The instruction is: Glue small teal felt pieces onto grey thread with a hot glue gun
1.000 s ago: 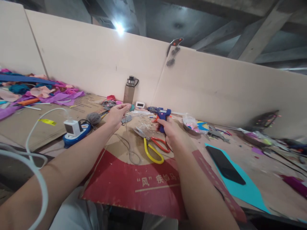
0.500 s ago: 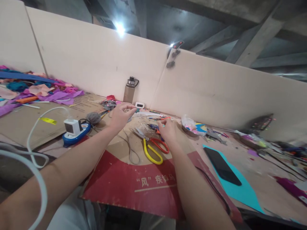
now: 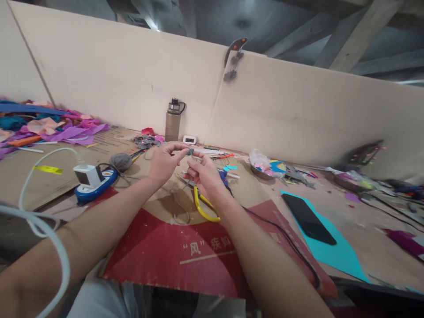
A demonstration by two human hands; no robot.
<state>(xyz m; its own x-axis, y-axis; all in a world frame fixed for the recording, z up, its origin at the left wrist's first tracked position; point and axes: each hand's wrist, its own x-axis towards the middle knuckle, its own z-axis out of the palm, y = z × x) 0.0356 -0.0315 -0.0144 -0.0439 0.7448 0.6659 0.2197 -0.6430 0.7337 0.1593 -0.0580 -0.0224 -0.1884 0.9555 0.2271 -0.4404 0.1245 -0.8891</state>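
Between the thumb and index finger of my left hand (image 3: 164, 164) is a small dark green piece (image 3: 190, 151), too small to name further. My right hand (image 3: 206, 174) is closed, its fingertips right at that piece; whether it also grips something thin cannot be made out. Below the hands lie yellow-handled scissors (image 3: 204, 207), partly covered by my right hand. A thin grey cord (image 3: 180, 216) lies looped on the cardboard (image 3: 145, 251). Just beyond my right wrist is a blue glue gun (image 3: 223, 176), mostly hidden, near small turquoise pieces (image 3: 230, 168).
Left stand a blue power strip (image 3: 96, 187) with a white charger (image 3: 86, 176), and a grey yarn ball (image 3: 120, 162). A bottle (image 3: 172, 121) and small white clock (image 3: 189, 140) stand by the partition. Right are a bowl (image 3: 263, 173) and a phone (image 3: 308, 218) on turquoise sheet.
My right hand has moved left and up to meet my left hand at the green piece. The turquoise pieces now show on the table where it was. The view has shifted slightly.
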